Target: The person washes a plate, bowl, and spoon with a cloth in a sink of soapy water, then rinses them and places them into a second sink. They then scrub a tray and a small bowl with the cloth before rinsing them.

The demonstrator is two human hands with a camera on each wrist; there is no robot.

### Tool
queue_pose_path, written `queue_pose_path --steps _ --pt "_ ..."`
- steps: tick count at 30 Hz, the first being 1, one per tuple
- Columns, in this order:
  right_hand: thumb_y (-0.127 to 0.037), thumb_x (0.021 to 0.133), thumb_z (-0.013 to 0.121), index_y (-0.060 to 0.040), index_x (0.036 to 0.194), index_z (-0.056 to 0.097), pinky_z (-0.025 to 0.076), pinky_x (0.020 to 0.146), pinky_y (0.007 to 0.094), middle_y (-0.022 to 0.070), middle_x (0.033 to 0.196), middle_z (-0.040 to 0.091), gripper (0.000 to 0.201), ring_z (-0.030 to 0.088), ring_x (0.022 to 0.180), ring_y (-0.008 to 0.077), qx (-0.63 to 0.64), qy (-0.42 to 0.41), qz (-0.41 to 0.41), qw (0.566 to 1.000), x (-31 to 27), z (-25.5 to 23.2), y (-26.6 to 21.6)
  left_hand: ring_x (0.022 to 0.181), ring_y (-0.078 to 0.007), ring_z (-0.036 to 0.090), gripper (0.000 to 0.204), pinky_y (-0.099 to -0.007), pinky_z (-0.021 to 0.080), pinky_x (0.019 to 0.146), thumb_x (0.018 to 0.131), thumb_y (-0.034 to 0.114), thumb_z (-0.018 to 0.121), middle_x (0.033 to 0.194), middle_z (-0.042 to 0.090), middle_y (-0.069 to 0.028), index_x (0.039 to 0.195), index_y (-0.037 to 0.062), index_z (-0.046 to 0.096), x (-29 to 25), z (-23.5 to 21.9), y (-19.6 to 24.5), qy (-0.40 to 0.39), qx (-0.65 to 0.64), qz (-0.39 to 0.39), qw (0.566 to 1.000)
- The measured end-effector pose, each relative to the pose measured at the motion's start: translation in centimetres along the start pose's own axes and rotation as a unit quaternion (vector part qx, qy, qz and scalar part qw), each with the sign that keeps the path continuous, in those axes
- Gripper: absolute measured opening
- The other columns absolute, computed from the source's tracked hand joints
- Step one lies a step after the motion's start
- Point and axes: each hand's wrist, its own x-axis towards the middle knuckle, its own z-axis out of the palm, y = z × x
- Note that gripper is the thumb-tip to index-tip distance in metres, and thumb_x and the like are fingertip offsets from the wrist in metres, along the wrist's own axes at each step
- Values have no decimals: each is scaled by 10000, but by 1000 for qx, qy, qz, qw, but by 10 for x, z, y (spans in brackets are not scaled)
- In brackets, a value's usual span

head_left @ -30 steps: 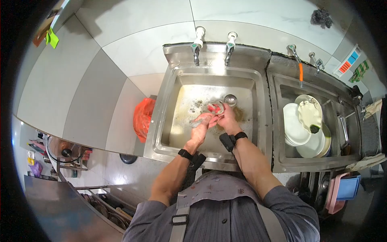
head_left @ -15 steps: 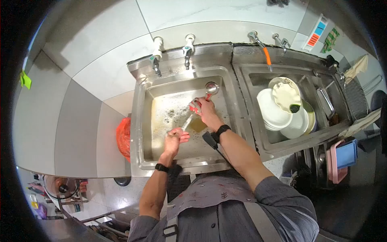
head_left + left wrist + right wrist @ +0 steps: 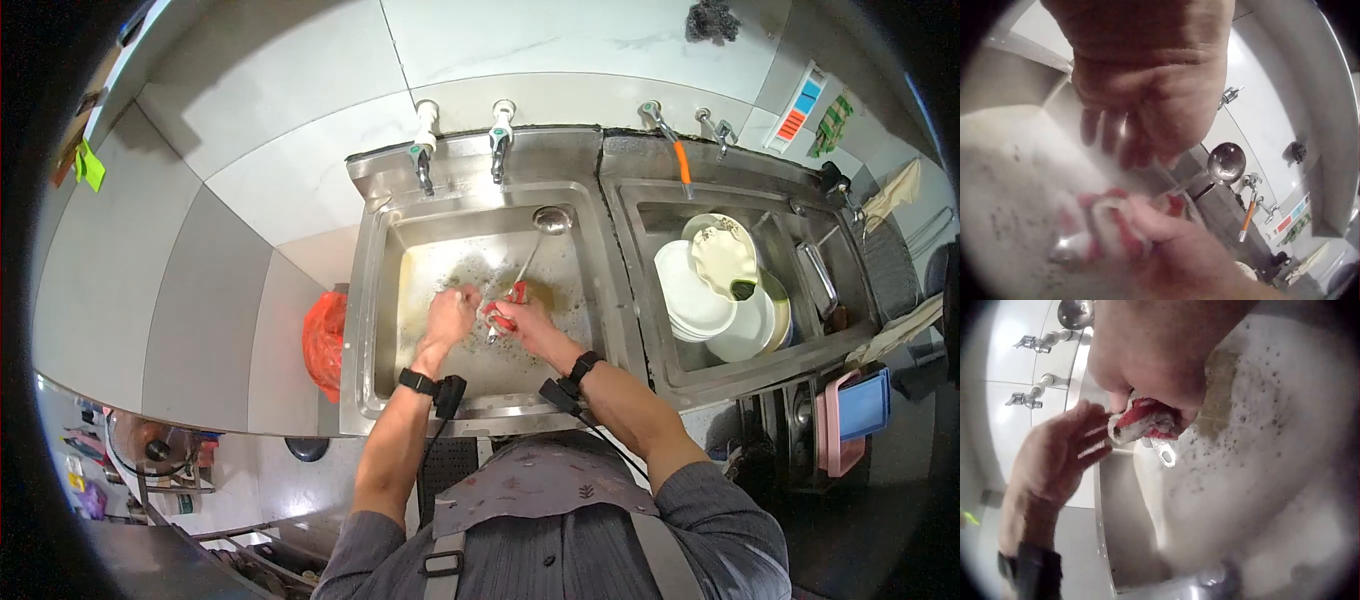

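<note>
My right hand [image 3: 523,326] grips a red-and-white cloth [image 3: 1144,420] wrapped round the handle of a metal ladle. The ladle's round bowl [image 3: 551,220] points away, toward the back of the sink. The handle's end [image 3: 1166,455], with a hole in it, sticks out past the cloth in the right wrist view. My left hand [image 3: 455,312] hovers just left of the cloth, over the water. In the right wrist view that left hand [image 3: 1054,453] has its fingers extended and nothing in them.
Cloudy water with dark specks stands in the steel sink [image 3: 370,300]. Two taps [image 3: 498,150] rise behind it. To the right, a second sink [image 3: 700,375] holds stacked white plates [image 3: 690,290] under a tap with an orange hose [image 3: 683,165]. A red plastic bag [image 3: 323,345] is at the left.
My left hand has let go of the ladle's handle end and moved up beside the cloth. The right hand and cloth have slid down the handle toward its end.
</note>
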Motion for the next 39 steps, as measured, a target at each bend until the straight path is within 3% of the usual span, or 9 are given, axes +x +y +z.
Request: queue_pose_path --steps 2,8,16,22,26,28,31,36,39 --pt "-178 936 734 -59 1130 673 580 726 329 66 1060 724 235 694 874 163 -54 -48 -52 996 9 -8 14 926 -373 712 321 -436 543 853 948 285 625 969 752 -173 1088 18 733 16 -5 21 -26 -50 -22 998" --pt "-190 918 760 -66 1127 677 568 743 309 45 1030 730 257 692 874 143 -122 -131 -71 981 -15 -6 12 945 -303 725 280 -383 541 860 938 245 618 977 763 -167 1039 30 767 31 7 48 -117 -145 -11 982" --pt "-273 933 713 -146 1082 648 567 714 333 13 979 724 207 696 856 157 -127 -192 60 971 -47 -1 4 752 -209 712 268 -357 535 707 941 275 624 799 753 -111 933 54 776 46 8 82 4 -201 4 980" --pt "-197 897 718 -114 938 626 522 525 310 39 745 667 130 634 591 184 11 -75 -8 997 -50 13 2 696 -204 703 290 -342 536 700 935 274 629 727 729 -94 891 13 747 56 23 116 -99 -180 20 979" --pt "-234 906 703 -112 872 645 477 471 325 46 759 688 139 609 558 187 65 -53 41 996 -45 -17 -21 721 -214 714 211 -354 549 715 896 187 655 749 729 -128 907 -4 744 66 78 88 -165 -169 10 972" --pt "-262 959 636 -106 917 658 484 473 345 56 756 692 163 627 588 196 123 -2 97 988 -50 -17 -35 753 -208 717 221 -352 557 718 890 162 656 831 746 -152 998 -8 745 77 105 69 -175 -124 98 972" --pt "-256 995 584 -99 977 662 492 482 352 70 776 700 177 640 613 207 98 -9 57 994 -43 -37 -30 784 -199 716 281 -338 562 720 920 184 650 947 764 -142 1108 -9 729 72 88 96 -238 -181 -17 954" --pt "-228 996 586 -128 1050 645 583 650 401 62 972 698 128 687 834 200 163 3 -18 987 -50 -53 -61 811 -174 675 353 -344 572 718 1014 275 631 1071 719 -118 1213 -16 652 61 36 137 -339 -440 -184 811" --pt "-232 999 594 -114 1076 633 580 658 396 63 1024 695 146 681 904 193 134 40 -63 988 -46 -66 -75 897 -144 662 425 -344 564 795 1035 377 596 1060 715 -78 1215 -3 659 69 56 95 -304 -459 -135 824"
